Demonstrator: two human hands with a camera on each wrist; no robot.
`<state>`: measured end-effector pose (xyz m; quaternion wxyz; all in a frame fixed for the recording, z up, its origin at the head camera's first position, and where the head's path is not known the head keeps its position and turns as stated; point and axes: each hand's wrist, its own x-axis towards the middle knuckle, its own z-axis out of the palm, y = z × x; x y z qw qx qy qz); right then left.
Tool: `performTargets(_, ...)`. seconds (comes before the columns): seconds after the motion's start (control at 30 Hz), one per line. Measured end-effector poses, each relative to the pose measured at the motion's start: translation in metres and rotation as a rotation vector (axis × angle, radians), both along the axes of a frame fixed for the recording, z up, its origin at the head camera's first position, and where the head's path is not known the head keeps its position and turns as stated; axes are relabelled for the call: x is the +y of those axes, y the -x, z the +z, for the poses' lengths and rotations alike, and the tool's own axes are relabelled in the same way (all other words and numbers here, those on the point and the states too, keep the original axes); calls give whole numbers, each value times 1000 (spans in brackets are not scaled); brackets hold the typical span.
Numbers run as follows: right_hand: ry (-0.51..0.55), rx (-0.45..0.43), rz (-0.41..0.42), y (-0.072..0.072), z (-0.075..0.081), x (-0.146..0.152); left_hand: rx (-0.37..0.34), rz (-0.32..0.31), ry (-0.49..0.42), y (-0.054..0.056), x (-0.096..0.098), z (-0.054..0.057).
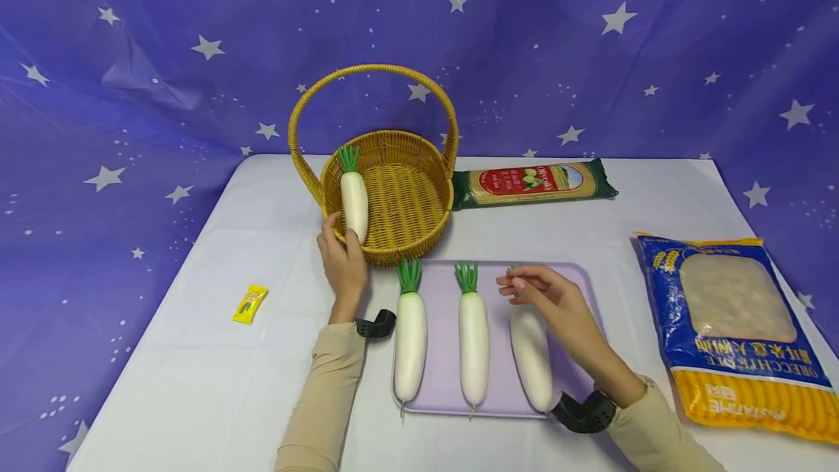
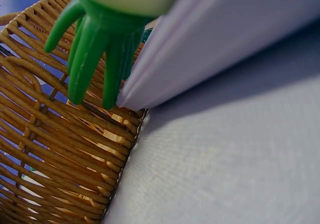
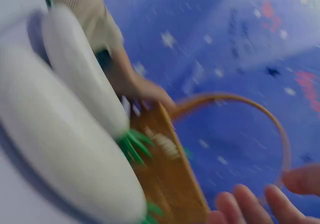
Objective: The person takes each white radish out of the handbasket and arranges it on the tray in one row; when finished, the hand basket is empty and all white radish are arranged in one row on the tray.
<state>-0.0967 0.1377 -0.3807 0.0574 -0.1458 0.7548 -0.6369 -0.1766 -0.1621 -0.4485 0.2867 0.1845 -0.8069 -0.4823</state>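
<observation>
My left hand (image 1: 345, 268) grips the front left rim of the wicker basket (image 1: 419, 248), its thumb by the lower end of a white radish (image 1: 355, 199). That radish leans inside the basket, green top up against the rim. Over the lilac tray (image 1: 440, 392) hovers my right hand (image 1: 557, 304), fingers loosely bent and holding nothing. Beneath it lies the right radish (image 1: 532, 359), its top partly hidden by the fingers. A middle radish (image 1: 475, 348) and a left radish (image 1: 411, 348) also lie on the tray, tops toward the basket. The left wrist view shows the basket wall (image 2: 60, 149) close up.
Behind the tray, a noodle packet (image 1: 534, 182) lies to the right of the basket. A blue and yellow pasta bag (image 1: 734, 326) occupies the table's right side. At left is a small yellow packet (image 1: 250, 304). A purple starred cloth (image 1: 524, 42) hangs behind the table.
</observation>
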Motion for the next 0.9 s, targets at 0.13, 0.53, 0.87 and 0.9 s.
performTargets(0.13,186,-196,-3,25,-2,-37,0,5,2,0,-3,0)
performTargets(0.53,674,-349,-186,91,5,-160,-18,-8,-7,-2,0,-2)
performTargets(0.87,615,-321,-234,132,5,-216,-9,15,-16,2,0,1)
performTargets(0.9,607,-324,-250,135,3,-218,-10,14,-14,2,1,1)
